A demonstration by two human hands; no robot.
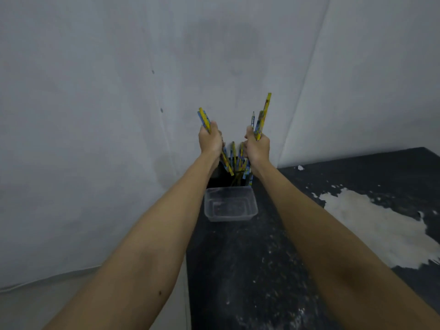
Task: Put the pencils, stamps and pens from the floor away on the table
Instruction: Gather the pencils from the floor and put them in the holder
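My left hand (pixel 210 140) grips a bundle of yellow and blue pencils (pixel 204 119) that stick up above the fist and run down past it. My right hand (pixel 257 146) grips a second bunch of pencils (pixel 263 115), with a grey pen among them. Both fists hover just over a black holder (pixel 220 178) at the far end of the dark table (pixel 250 270). More pencils (pixel 234 152) stand inside the holder between my hands. The lower ends of both bundles reach into or next to the holder's mouth.
A clear plastic tub (pixel 230 204) sits on the table right in front of the holder. A large worn pale patch (pixel 371 222) marks the tabletop at right. Pale walls stand close behind and to the left. A strip of floor (pixel 35 303) shows at lower left.
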